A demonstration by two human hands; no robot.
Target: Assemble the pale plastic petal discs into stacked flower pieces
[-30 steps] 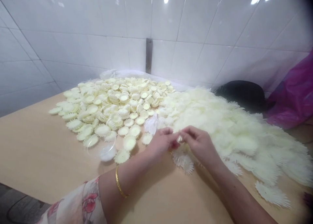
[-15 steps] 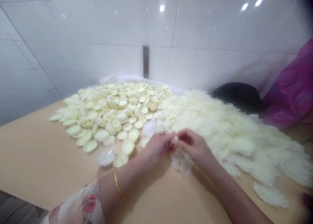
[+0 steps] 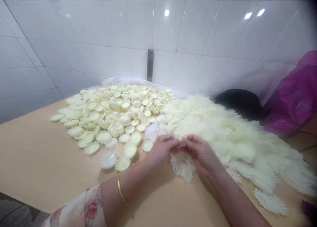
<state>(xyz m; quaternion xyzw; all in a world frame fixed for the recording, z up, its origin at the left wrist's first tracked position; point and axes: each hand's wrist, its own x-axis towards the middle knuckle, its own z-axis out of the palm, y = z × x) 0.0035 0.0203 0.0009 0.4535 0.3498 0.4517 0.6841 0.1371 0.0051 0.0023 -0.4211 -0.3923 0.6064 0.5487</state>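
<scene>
My left hand (image 3: 163, 148) and my right hand (image 3: 201, 152) meet above the table, fingertips pinched. Between them is a small pale yellow fringed flower piece (image 3: 182, 142), mostly hidden by the fingers. Just below, flat whitish flower pieces (image 3: 182, 167) with fringed edges lie on the wood-coloured tabletop. To the left spreads a heap of pale yellow discs (image 3: 125, 104) with upturned, scalloped rims. A large pile of flat, fringed flower pieces (image 3: 223, 134) lies to the right of my hands. A gold bangle (image 3: 120, 189) circles my left wrist.
A clear round container (image 3: 108, 160) with something white inside stands left of my hands. Crumpled white material (image 3: 152, 131) lies between the heaps. Behind are a black rounded object (image 3: 239, 101), a magenta plastic bag (image 3: 292, 94) and a white tiled wall (image 3: 111, 25).
My right hand's fingers have shifted slightly, so the piece shows a little more between both hands. The whole view has tilted a bit; the heaps look the same.
</scene>
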